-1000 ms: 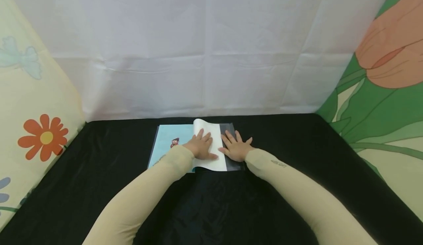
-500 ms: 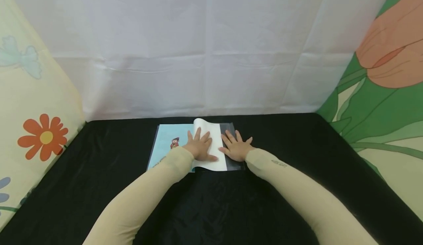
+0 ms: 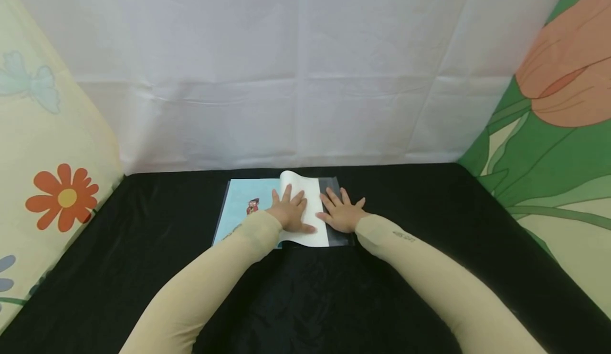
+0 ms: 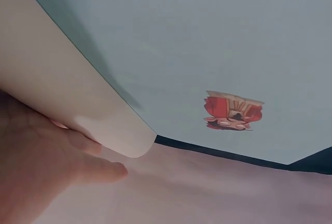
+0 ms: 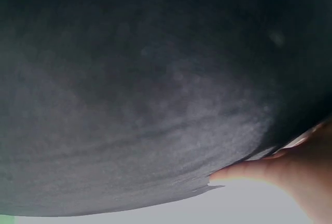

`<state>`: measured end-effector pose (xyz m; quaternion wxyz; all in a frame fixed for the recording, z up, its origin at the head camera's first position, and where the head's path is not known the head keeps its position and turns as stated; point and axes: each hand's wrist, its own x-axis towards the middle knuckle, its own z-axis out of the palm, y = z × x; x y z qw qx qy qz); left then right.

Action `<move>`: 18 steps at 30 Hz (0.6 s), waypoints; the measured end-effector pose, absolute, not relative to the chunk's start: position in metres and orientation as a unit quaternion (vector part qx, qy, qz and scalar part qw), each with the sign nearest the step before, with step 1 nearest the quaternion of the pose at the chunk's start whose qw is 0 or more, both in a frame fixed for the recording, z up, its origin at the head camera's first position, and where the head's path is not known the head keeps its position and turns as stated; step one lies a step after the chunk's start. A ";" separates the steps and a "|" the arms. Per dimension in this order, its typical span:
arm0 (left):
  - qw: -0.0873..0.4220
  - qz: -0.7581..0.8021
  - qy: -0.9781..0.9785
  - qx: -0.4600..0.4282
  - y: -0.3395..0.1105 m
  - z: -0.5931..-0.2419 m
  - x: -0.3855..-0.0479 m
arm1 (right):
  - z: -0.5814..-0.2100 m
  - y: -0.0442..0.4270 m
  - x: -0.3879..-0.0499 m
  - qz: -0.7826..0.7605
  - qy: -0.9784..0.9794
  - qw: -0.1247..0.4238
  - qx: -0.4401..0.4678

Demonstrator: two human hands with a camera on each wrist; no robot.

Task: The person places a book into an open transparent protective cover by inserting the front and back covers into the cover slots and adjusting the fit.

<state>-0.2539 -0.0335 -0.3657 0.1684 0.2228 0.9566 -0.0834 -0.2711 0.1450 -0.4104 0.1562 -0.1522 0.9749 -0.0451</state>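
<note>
A thin booklet or folded sheet lies in the middle of the table, its left part light blue (image 3: 243,190) with a small printed figure in red (image 3: 252,205). Its white side (image 3: 310,184) is bent over to the right in a rounded fold. My left hand (image 3: 292,216) rests on that white side, fingers spread. Beyond the white edge, my right hand (image 3: 345,216) lies with spread fingers on a clear plastic sheet (image 3: 340,239). In the left wrist view the fold (image 4: 78,89) bulges up beside my left hand (image 4: 46,167). My right hand (image 5: 290,175) shows only partly in the right wrist view.
Black cloth (image 3: 406,200) covers the table. White cloth (image 3: 215,78) hangs along the back edge. Printed flower panels flank the table, with a red flower (image 3: 67,197) on the left and an orange tulip (image 3: 563,78) on the right.
The fingers of my left hand have spread wider, the outer one reaching left over the fold. My right hand and the sheets stay almost where they were.
</note>
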 end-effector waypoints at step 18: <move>0.194 -0.070 0.956 0.209 -0.031 -0.363 -0.255 | -0.394 0.154 -0.276 -0.083 0.964 0.180 -0.176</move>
